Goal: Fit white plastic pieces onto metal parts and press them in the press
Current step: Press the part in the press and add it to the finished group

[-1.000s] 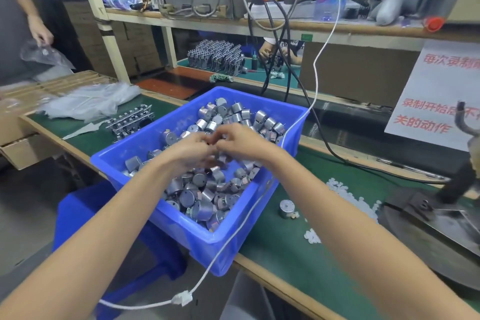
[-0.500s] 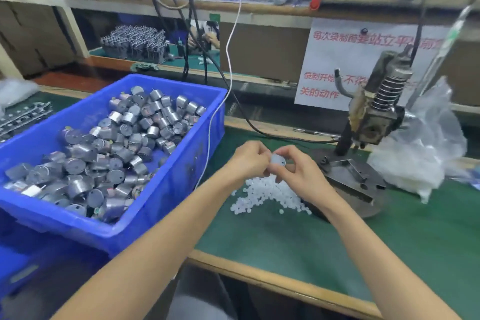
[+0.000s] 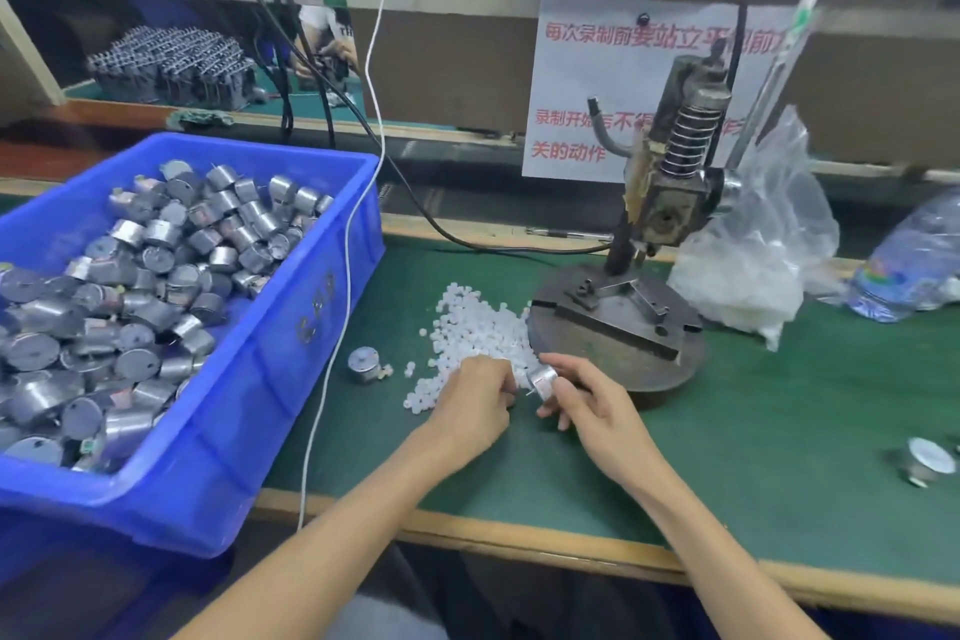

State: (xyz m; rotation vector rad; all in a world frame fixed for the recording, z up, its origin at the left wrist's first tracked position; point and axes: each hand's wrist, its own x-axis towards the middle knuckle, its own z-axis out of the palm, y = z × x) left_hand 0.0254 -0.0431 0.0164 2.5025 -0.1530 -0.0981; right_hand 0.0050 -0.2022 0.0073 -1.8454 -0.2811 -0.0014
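Over the green desk (image 3: 779, 405), the right hand (image 3: 592, 403) pinches 1 short shiny silver metal cylinder (image 3: 543, 379) just beside the heap of small white plastic pieces (image 3: 478, 327), while the left hand (image 3: 475, 398) seemingly closes on a piece.

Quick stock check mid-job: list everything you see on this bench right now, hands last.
blue bin: one, blue, left on the bench
metal parts: many, silver, heaped in the bin
white plastic pieces: pile, white, on the green mat beside the press base
loose metal part: one, silver, on the mat between bin and pile
press: one, dark metal, centre-right
plastic bag: one, clear, right of the press
second loose part: one, silver, far right
left hand: at the pile's near edge
right hand: holding a silver held part
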